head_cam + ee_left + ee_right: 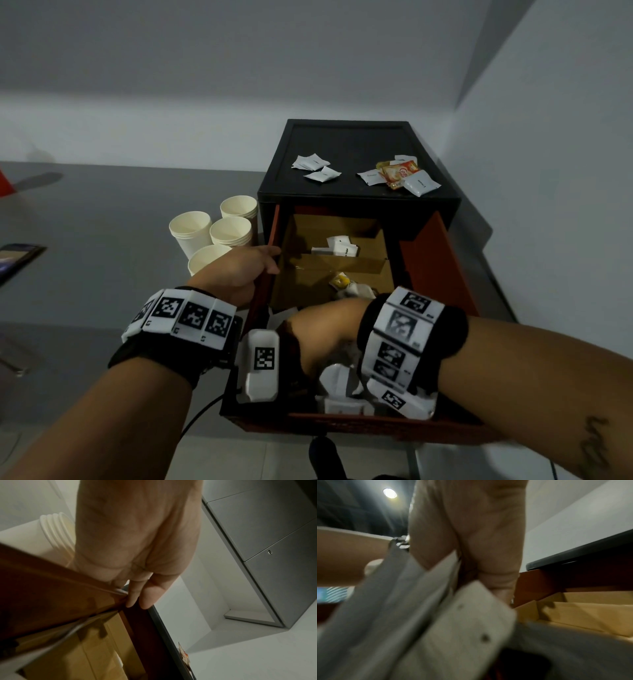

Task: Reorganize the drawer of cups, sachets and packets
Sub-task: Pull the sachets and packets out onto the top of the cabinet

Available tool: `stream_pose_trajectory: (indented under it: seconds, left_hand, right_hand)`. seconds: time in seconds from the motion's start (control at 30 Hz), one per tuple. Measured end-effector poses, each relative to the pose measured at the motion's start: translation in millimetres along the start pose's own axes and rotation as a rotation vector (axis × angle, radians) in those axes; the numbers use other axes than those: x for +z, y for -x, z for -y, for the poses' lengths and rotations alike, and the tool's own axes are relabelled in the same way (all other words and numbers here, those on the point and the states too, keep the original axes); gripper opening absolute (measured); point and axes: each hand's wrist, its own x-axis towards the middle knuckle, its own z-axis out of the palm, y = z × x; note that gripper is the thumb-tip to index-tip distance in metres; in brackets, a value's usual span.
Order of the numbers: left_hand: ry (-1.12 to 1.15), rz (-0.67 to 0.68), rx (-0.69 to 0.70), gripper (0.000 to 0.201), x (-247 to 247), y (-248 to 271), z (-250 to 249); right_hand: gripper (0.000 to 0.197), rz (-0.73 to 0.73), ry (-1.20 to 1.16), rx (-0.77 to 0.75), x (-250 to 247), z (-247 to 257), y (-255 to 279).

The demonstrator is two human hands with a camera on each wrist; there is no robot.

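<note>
Resting on the left wall of an open orange drawer (442,260), the left hand (239,270) has straight fingers (137,595) laid along the rim, touching it without wrapping it. Across from it, the right hand (329,329) reaches down into the drawer's near end with its fingers buried among white sachets (453,622); the right wrist view is blurred, and whether those fingers grip a sachet or merely press among them cannot be told. Both wrists wear black bands with white coded tags. Inside the drawer sits a brown cardboard divider (342,263); a few white packets (339,248) lie in its far compartment and a yellow packet (339,282) lies in the middle one, just beyond the right hand. The drawer stands pulled out of a black cabinet (359,200). On the cabinet's top lie two small groups: white sachets (317,168) to the left, and orange packets mixed with white ones (399,173) to the right. Stacks of paper cups (212,236) stand on the grey surface just left of the drawer, behind the left hand.
</note>
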Motion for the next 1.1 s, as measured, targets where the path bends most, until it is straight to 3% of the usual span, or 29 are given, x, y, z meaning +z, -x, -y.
stream_pose_trajectory:
  seconds: [0.13, 0.3, 0.4, 0.5, 0.63, 0.8, 0.87, 1.0, 1.1]
  left_hand:
    - [-0.011, 0.01, 0.034, 0.046, -2, 10, 0]
    - [-0.027, -0.078, 0.177, 0.037, 3, 19, -16]
    - [0.016, 0.015, 0.219, 0.017, 8, 27, -24]
    - [0.054, 0.134, 0.199, 0.034, 12, 31, -27]
    - [0.017, 0.239, 0.19, 0.046, 15, 32, -21]
    - [0.073, 0.321, 0.172, 0.041, 15, 28, -10]
    - [0.096, 0.365, 0.164, 0.044, 17, 28, -8]
    - [0.201, 0.367, 0.191, 0.03, 26, 26, -7]
    - [0.273, 0.362, 0.248, 0.034, 38, 23, -7]
  right_hand:
    - [0.024, 0.044, -0.137, -0.02, -24, -22, 8]
    - [0.042, -0.101, -0.467, -0.015, -42, -45, 31]
    - [0.036, -0.219, -0.569, -0.063, -51, -52, 42]
    - [0.037, -0.3, -0.758, -0.149, -57, -53, 49]
    - [0.054, -0.35, -0.943, -0.247, -57, -53, 52]
    - [0.035, -0.416, -1.028, -0.245, -50, -57, 50]
    - [0.03, -0.489, -1.046, -0.202, -47, -59, 46]
    - [0.016, -0.677, -1.218, -0.108, -42, -58, 37]
    - [0.011, -0.82, -1.305, -0.061, -41, -54, 30]
